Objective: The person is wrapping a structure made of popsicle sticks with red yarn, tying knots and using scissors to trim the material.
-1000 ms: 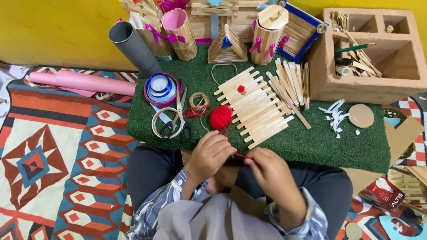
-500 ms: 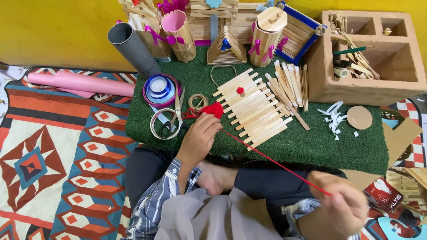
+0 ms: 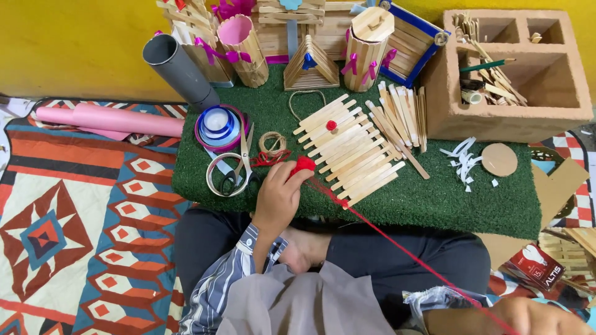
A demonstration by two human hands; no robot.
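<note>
**Red thread drawn taut from a small ball on the green mat**

A green turf mat (image 3: pixel 434 198) filled the middle of the frame, lying over a patterned rug (image 3: pixel 74 211) that showed at the left. On the mat's right end stood a brown block with open compartments (image 3: pixel 515 80), sticks poking out of it. Along the top edge stood stick-built craft pieces, among them a small pointed hut (image 3: pixel 310 65) and a round stick cup with a lid (image 3: pixel 367 46). A grey tube (image 3: pixel 177 69) leaned at upper left, with a pink roll (image 3: pixel 112 120) lying below it on the rug.

At mat centre lay a flat panel of pale craft sticks (image 3: pixel 347 149), set slantwise, with a red dot on it. Left of it sat a stack of ribbon rolls (image 3: pixel 218 124), a pair of scissors (image 3: pixel 239 167) and a little coil of twine (image 3: pixel 271 142).

The ball of red yarn (image 3: pixel 304 164) was small, round and bright, sitting just below the panel's lower left corner near the mat's front edge. A red thread (image 3: pixel 397 245) ran from it in a straight, tight line down to the lower right corner of the frame.

The left hand (image 3: pixel 279 195) rested on the mat with its fingers curled narrowly, fingertips pinching the ball. The right hand (image 3: pixel 528 316), mostly cut off at the bottom right edge, met the thread's far end; how its fingers were set could not be told.
</note>
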